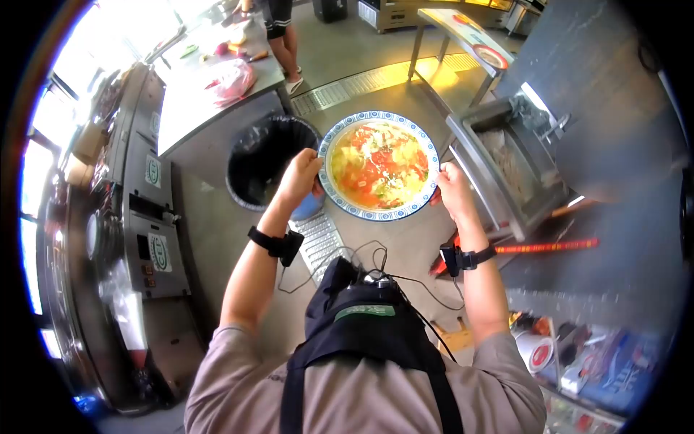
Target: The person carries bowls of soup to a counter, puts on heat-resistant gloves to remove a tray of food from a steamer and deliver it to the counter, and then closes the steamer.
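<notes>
Out in front of me, held roughly level, is a large bowl (340,205) with a blue patterned rim. Red and yellow soup (379,165) with green bits fills it. My left hand (299,176) grips the left side of the rim, fingers closed and partly hidden beneath. On the opposite side, my right hand (454,189) pinches the rim, its fingertips curled under. Each wrist carries a black strap with a small device.
A bin with a black liner (242,163) stands left of the bowl. Stove units (148,239) line the left side. At right is a metal sink (531,213). A person (280,36) stands by the counter (188,112) ahead. Floor drain grates (318,242) cross the floor.
</notes>
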